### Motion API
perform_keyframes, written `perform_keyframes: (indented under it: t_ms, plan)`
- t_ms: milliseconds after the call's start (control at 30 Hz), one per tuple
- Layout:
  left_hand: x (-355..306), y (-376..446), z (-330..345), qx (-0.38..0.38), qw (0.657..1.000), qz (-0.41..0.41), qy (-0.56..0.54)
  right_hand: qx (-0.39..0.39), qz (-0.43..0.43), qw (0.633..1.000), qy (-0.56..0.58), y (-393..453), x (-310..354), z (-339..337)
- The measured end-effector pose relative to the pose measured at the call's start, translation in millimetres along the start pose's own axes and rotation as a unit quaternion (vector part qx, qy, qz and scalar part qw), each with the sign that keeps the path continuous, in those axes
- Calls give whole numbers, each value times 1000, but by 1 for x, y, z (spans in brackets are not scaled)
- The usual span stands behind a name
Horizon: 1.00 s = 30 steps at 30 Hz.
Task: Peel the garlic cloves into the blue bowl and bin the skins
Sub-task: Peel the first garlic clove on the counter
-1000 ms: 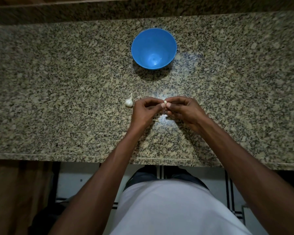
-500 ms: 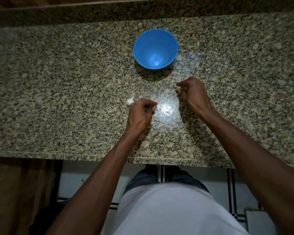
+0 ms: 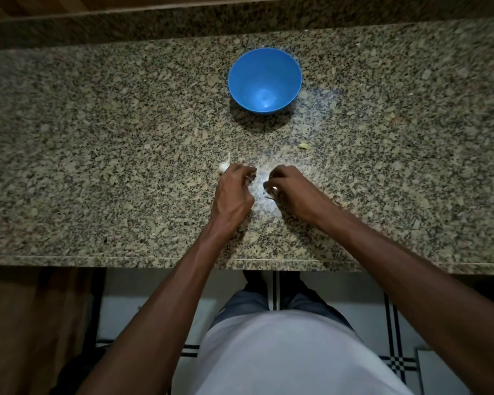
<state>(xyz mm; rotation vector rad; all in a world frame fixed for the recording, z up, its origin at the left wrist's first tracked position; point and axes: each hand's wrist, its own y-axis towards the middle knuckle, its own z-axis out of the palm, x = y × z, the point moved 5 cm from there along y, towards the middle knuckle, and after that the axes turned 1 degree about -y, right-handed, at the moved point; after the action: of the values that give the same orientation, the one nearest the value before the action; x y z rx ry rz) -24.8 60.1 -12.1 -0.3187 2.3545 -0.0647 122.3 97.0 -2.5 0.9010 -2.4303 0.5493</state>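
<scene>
The blue bowl [image 3: 264,81] stands empty at the far middle of the granite counter. A white garlic bulb [image 3: 224,166] lies just left of my left hand [image 3: 234,192]. That hand's fingers are curled around a small pale garlic clove, mostly hidden. My right hand [image 3: 293,192] rests close beside it with its fingertips pinching a small white scrap of garlic skin. A pale piece of garlic [image 3: 303,146] lies loose on the counter, beyond my right hand and nearer than the bowl.
The granite counter [image 3: 97,166] stretches wide to both sides, its front edge [image 3: 154,260] close to my body. A raised granite ledge [image 3: 240,24] runs behind the bowl. A thin dark sliver [image 3: 268,197] lies between my hands.
My hands pulled apart. The right hand carried a piece toward the bowl, left it on the counter and came back beside the left hand, which stayed put.
</scene>
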Motion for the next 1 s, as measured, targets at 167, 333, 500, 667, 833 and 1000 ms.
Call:
perform_keyframes:
  t_ms: [167,333,500,667,833,1000]
  plan:
    - [7,-5,12,71,994,35,70,-98,109,987,72,-25,-22,-14]
    - [0,-15,22,130,988,77,25,-91,139,985,54,-31,-13,9]
    - [8,-11,12,92,994,53,-11,-137,172,972,87,-30,-9,12]
    - [11,-7,13,104,989,88,55,-102,166,980,27,-18,-3,19]
    - [-2,-8,11,65,989,121,47,-134,136,982,6,-9,10,35]
    - [1,-13,11,39,989,136,46,-172,127,976,-37,-12,13,40]
